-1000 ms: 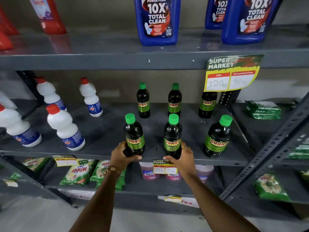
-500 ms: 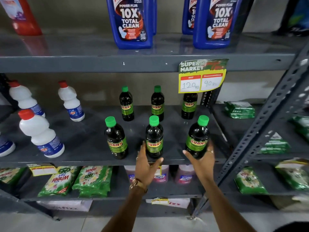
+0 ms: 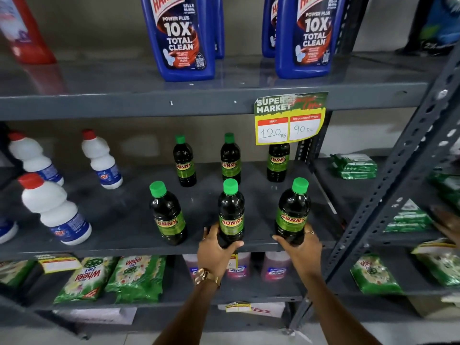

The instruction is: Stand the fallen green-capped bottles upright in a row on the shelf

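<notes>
Six dark green-capped Sunny bottles stand upright on the grey middle shelf [image 3: 119, 220], three at the back and three at the front. My left hand [image 3: 216, 250] grips the base of the front middle bottle [image 3: 231, 210]. My right hand [image 3: 300, 247] grips the base of the front right bottle [image 3: 293, 210]. The front left bottle [image 3: 168, 212] stands free. The back row holds a left bottle [image 3: 184, 161], a middle bottle [image 3: 230, 158] and a right bottle [image 3: 278, 161], whose cap is hidden behind the price tag [image 3: 290, 118].
White red-capped bottles [image 3: 56, 210] stand at the left of the same shelf. Blue cleaner bottles [image 3: 179, 38] stand on the shelf above. Green detergent packs [image 3: 135, 277] lie below. A slanted shelf post [image 3: 388, 195] rises at the right, with another person's hand [image 3: 448, 222] beyond it.
My hands shifted one bottle to the right: from the front left and middle bottles, through an open reach, to gripping the front middle and right bottles. The view has also turned right.
</notes>
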{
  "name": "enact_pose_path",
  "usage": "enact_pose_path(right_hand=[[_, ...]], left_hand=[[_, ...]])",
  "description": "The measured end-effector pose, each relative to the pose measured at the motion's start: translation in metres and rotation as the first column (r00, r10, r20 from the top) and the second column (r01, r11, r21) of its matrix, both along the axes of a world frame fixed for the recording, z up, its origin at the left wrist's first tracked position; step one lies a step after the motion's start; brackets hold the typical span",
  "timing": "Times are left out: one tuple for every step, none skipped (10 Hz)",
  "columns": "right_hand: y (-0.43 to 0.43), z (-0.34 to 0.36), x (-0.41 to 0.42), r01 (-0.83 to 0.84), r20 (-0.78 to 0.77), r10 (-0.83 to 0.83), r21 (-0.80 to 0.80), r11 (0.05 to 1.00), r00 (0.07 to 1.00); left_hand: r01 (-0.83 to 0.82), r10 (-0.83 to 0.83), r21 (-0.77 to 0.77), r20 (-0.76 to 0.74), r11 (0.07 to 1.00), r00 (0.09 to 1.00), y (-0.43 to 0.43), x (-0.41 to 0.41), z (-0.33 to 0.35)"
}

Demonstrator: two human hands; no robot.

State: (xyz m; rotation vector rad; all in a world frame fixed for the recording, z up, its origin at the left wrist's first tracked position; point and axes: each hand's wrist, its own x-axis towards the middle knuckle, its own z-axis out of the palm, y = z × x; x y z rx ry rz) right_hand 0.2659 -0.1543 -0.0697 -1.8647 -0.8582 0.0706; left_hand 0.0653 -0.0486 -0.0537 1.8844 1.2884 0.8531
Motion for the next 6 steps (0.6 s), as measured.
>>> enact_pose_path(right_hand=[[-0.003,0.001,0.0,-0.013,0.004,0.013,-0.01,1.0,1.0],[-0.008,0.005,-0.003,-0.045,-0.023,0.045,-0.003,0.999,0.999],[-0.01,0.004,-0.003,-0.07,-0.041,0.07,0.001,0.998,0.997],[-0.01,0.011,-0.003,-0.105,-0.08,0.102,-0.042,0.994,0.992],[-0.016,0.015,-0.008,-0.113,-0.123,0.119,0.05,0.992,0.985],[-0.036,0.02,-0.025,0.013,-0.187,0.021,0.174,0.985,0.982]], left_hand=[[0.002,-0.001,0.007,-0.027,1.0,1.0,0.001,0.002,0.0],[-0.003,0.003,-0.006,-0.047,1.0,0.999,-0.003,0.002,0.004],[-0.019,0.019,-0.002,-0.067,1.0,0.998,-0.005,0.003,0.006],[-0.024,0.021,-0.027,-0.11,0.999,0.994,-0.005,0.006,0.009],[-0.004,0.0,-0.05,-0.083,0.999,0.997,-0.006,0.006,0.012],[0.054,-0.046,-0.057,0.13,0.997,0.99,-0.009,0.001,0.007]])
